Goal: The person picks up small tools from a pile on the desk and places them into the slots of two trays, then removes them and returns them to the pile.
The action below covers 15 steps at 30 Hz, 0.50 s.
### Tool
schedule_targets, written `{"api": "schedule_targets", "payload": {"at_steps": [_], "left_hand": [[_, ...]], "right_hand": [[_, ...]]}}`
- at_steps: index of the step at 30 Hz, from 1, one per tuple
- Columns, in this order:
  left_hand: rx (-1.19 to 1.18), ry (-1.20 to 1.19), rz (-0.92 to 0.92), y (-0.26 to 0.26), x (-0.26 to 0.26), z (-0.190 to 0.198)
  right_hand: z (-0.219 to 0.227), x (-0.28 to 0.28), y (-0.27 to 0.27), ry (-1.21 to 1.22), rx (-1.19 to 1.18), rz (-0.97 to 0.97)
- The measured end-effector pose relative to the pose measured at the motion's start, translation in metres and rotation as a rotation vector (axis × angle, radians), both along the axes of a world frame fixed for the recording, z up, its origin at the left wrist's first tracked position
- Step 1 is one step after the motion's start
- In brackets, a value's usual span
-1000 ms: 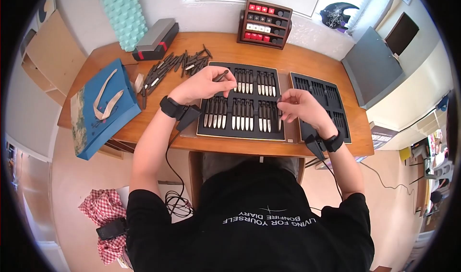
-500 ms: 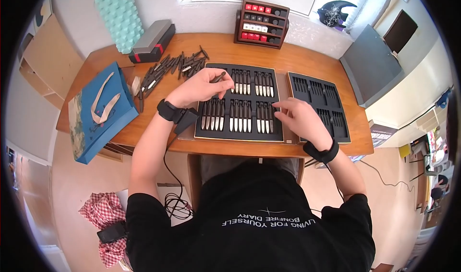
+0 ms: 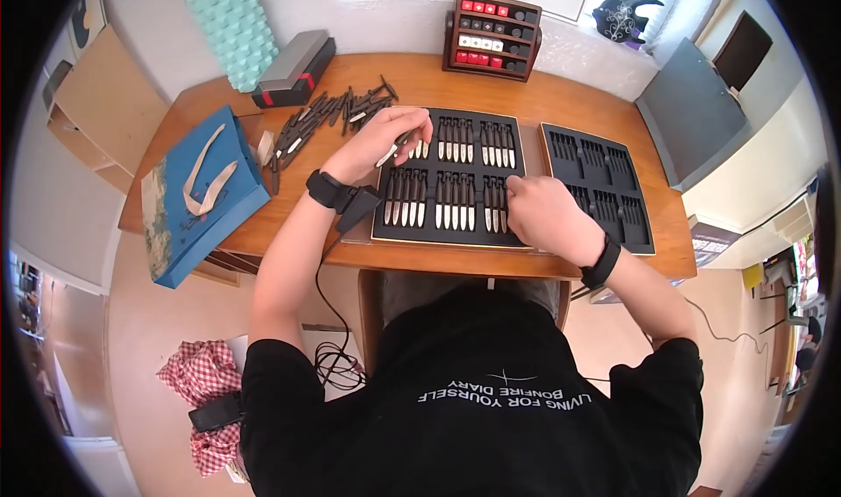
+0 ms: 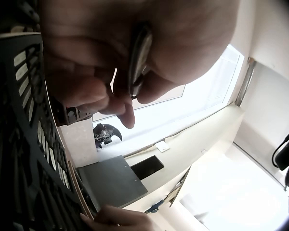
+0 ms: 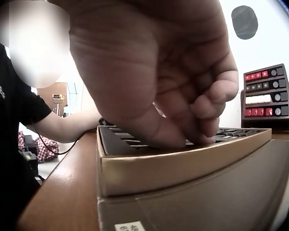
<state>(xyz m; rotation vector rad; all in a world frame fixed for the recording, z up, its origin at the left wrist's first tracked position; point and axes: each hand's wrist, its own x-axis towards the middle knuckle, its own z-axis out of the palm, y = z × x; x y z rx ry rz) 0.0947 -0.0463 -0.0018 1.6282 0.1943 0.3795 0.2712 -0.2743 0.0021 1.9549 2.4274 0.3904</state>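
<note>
My left hand (image 3: pixel 378 143) is over the upper left of the black tray (image 3: pixel 445 237), gripping a small dark-handled knife (image 3: pixel 386 156) whose silver blade points down and left. That knife is a dark sliver (image 4: pixel 140 54) against the palm in the left wrist view. Rows of similar knives (image 3: pixel 455 214) lie in the tray compartments. At the lower right compartment, my right hand (image 3: pixel 550 219) has its fingertips down at the handle end of the knives. In the right wrist view the thumb and curled fingers (image 5: pixel 205 108) reach inside the tray edge; what they touch is hidden.
A second black tray (image 3: pixel 646 234) with small forks stands at the right. Loose dark utensils (image 3: pixel 307 129) are piled at the back left, near a blue bag (image 3: pixel 188 216) and a grey box (image 3: pixel 298 67). A rack (image 3: pixel 491 37) stands behind.
My right hand, first holding a utensil at the tray's right edge, let it go, opened, then came down over the lower right compartment. The knife in my left hand has turned, showing its blade.
</note>
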Motion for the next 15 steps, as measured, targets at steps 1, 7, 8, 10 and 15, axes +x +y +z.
{"api": "schedule_targets", "payload": {"at_steps": [1, 7, 8, 10, 15], "left_hand": [[0.026, 0.012, -0.004, 0.000, 0.000, 0.003], [-0.018, -0.027, 0.004, 0.000, 0.001, 0.001], [-0.016, -0.028, 0.003, 0.000, 0.001, 0.001], [-0.164, 0.025, -0.044, 0.003, 0.000, 0.000], [-0.091, -0.016, -0.028, -0.001, 0.001, 0.002]], "right_hand": [[0.002, -0.001, 0.001, -0.021, -0.042, 0.011], [-0.008, -0.013, -0.006, -0.196, 0.018, 0.006], [-0.010, -0.015, -0.006, -0.257, 0.044, 0.006], [-0.009, -0.019, -0.004, -0.289, 0.015, 0.002], [0.020, -0.009, 0.011, 0.021, -0.107, -0.159]]}}
